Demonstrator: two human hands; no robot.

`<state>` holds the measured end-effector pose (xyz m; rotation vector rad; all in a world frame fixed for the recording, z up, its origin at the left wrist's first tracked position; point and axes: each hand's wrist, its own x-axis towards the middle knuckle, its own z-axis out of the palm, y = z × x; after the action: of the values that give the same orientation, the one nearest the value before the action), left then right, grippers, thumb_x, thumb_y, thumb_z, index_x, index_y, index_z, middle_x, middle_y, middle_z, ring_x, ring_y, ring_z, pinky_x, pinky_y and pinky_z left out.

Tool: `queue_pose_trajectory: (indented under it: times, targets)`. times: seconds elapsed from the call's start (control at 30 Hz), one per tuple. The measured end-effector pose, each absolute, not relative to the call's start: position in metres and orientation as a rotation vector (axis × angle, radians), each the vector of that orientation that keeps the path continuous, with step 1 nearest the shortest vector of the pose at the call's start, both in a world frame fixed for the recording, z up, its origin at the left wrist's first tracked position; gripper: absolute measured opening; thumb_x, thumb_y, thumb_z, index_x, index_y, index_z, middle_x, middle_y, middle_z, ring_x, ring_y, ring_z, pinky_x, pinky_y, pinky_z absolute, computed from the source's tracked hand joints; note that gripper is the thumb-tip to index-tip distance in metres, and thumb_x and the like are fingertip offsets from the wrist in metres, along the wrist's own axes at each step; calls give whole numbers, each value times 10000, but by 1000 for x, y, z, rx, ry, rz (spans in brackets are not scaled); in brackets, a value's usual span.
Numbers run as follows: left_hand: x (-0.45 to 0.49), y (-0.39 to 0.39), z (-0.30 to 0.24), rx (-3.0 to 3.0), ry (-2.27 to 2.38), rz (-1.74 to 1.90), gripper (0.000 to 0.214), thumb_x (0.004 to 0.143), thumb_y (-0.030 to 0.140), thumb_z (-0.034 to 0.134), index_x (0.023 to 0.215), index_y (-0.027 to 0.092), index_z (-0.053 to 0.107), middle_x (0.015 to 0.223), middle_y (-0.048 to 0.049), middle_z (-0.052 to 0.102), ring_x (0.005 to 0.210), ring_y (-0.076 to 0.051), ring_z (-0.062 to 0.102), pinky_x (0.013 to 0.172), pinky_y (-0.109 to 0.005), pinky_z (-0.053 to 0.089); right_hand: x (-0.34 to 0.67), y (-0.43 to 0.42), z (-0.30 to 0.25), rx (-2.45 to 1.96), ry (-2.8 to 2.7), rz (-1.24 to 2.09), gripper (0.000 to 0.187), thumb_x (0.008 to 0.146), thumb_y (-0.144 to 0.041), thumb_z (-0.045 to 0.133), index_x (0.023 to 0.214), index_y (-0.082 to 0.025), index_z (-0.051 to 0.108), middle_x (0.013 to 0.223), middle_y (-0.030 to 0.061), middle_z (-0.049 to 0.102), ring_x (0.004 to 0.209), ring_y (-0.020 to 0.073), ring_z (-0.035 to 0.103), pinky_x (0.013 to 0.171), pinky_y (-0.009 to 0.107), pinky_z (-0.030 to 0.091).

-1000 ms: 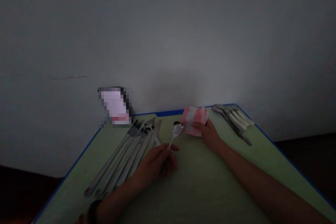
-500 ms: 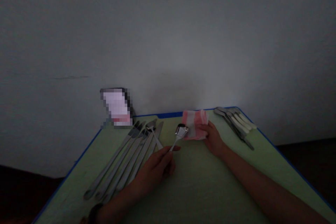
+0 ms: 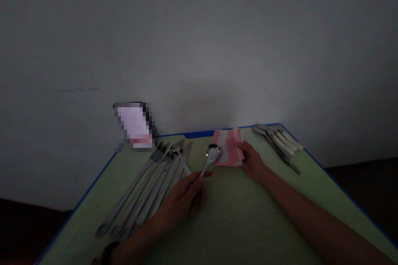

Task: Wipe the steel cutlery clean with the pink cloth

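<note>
My left hand (image 3: pixel 186 196) grips a shiny metal spoon (image 3: pixel 213 153) by its handle, the bowl pointing up and away from me. Just right of the bowl, a folded pink-and-white striped cloth (image 3: pixel 228 147) is held by its right side in my right hand (image 3: pixel 253 161). The spoon's bowl overlaps the cloth's left edge in view; whether they touch I cannot tell. Beyond my left hand lies another spoon (image 3: pixel 177 148), its handle running down toward my fingers. Several long metal table knives (image 3: pixel 139 192) lie side by side to the left of that hand.
A pile of cutlery with metal and white handles (image 3: pixel 280 143) lies at the table's back right. A phone with a lit, blurred screen (image 3: pixel 135 124) leans at the back left. The green table (image 3: pixel 248 223) has a blue edge and stands against a grey wall (image 3: pixel 199 41).
The cloth has turned slightly in my right hand, so its stripes and right edge sit differently beside the spoon. My left hand keeps its grip on the spoon. The whole view has shifted a little.
</note>
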<state>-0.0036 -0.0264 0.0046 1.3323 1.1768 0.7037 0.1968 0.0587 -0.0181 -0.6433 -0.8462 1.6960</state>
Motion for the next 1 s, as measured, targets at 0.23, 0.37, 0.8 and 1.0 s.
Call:
queue_pose_trajectory:
  times: [0.23,0.37,0.8,1.0]
  targets:
    - [-4,-25,1,1377,1215,662,455,896,476,321,1171,150,480,577,51,524,369,-60,381,350,-171,286,199,65,-18,-585,-678,1754,225,716,-422,578,766,-210,633,665,-8,668,682,181,626,659,308,478]
    - [-5,-24,0,1475,1286,670,457,892,493,327,1141,160,515,505,76,424,374,-72,356,362,-175,267,203,69,-29,-604,-739,1743,161,690,-342,619,703,-183,634,645,3,657,602,152,592,603,282,459]
    - [-1,-23,7,1488,1358,632,410,867,425,352,1091,157,566,548,64,373,488,-103,370,445,-198,274,194,66,-32,-686,-1002,1767,216,630,-305,733,753,-156,638,702,-3,626,624,97,552,628,233,430]
    - [-2,-26,10,1561,1246,593,437,902,391,301,1223,154,477,607,49,447,539,-110,421,518,-215,342,193,64,-30,-670,-1112,1649,240,705,-343,678,882,-190,628,856,19,643,723,111,583,673,236,453]
